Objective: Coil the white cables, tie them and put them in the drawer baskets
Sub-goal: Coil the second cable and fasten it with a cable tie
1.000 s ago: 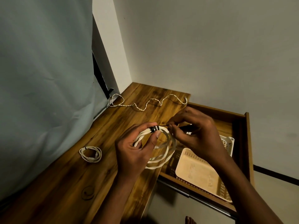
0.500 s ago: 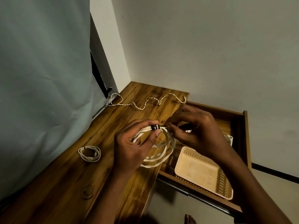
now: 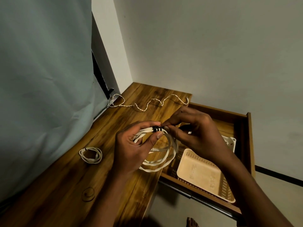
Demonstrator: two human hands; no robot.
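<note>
My left hand (image 3: 132, 148) grips a coiled white cable (image 3: 165, 158) over the desk's right edge, thumb and fingers curled round the bundle. A black tie (image 3: 157, 129) is wound round the coil's top. My right hand (image 3: 193, 128) pinches the end of that tie just right of the wraps. A smaller coiled white cable (image 3: 91, 155) lies on the desk to the left. A loose, uncoiled white cable (image 3: 147, 104) snakes across the far end of the desk. A cream perforated basket (image 3: 205, 176) sits in the open drawer (image 3: 249, 145).
The wooden desk (image 3: 82, 185) runs along a pale blue curtain (image 3: 41, 95) on the left. A second white basket (image 3: 231, 141) shows behind my right hand in the drawer. White walls close the corner. A bare foot (image 3: 192, 222) stands on the floor below.
Both hands stayed together on the coil; the black tie shows more wraps round the bundle than a second ago. The desk cables have not moved.
</note>
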